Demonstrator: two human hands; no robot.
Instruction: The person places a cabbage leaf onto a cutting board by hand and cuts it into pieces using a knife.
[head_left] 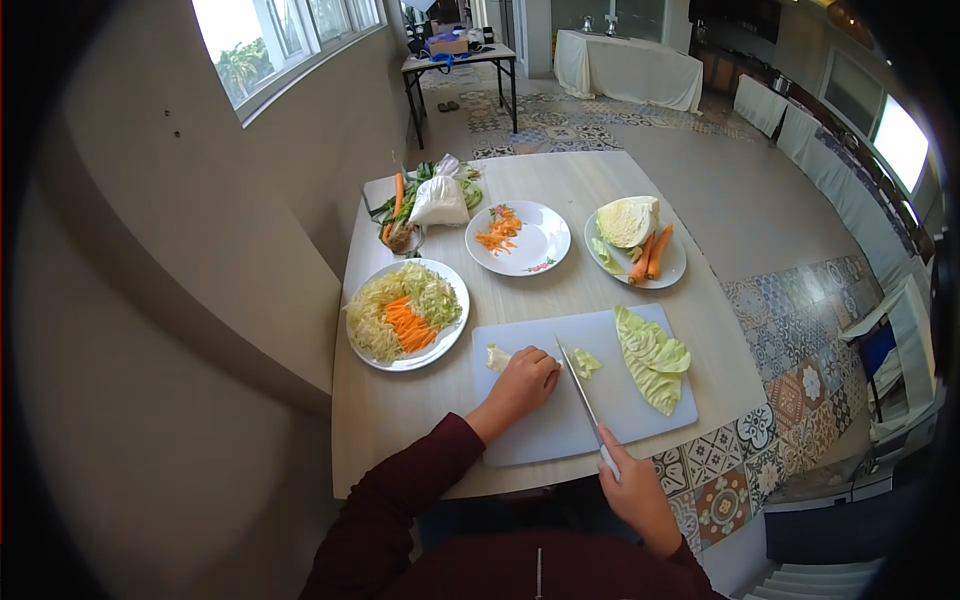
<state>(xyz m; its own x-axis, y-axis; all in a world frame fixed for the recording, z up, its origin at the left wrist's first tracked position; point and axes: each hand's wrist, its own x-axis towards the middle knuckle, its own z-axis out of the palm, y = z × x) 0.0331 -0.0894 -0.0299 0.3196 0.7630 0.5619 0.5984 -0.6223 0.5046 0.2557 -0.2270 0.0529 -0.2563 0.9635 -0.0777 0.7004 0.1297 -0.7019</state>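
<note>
My right hand [636,492] is closed round the handle of a knife [586,404], whose blade points away from me over the white cutting board [540,440]. Left of the blade, my left hand [525,382] rests with curled fingers on a pale cabbage piece, mostly hidden under them. One end of that cabbage [497,358] shows left of the fingers. A small cut green piece [586,363] lies just right of the blade. Large loose cabbage leaves [652,358] lie on the board's right side.
Behind the board are a plate [455,338] of shredded cabbage and carrot, a plate [548,240] with carrot shreds, and a plate [676,274] with cabbage and carrots. A white bag [440,202] sits among vegetables at back left. A wall [230,230] stands left.
</note>
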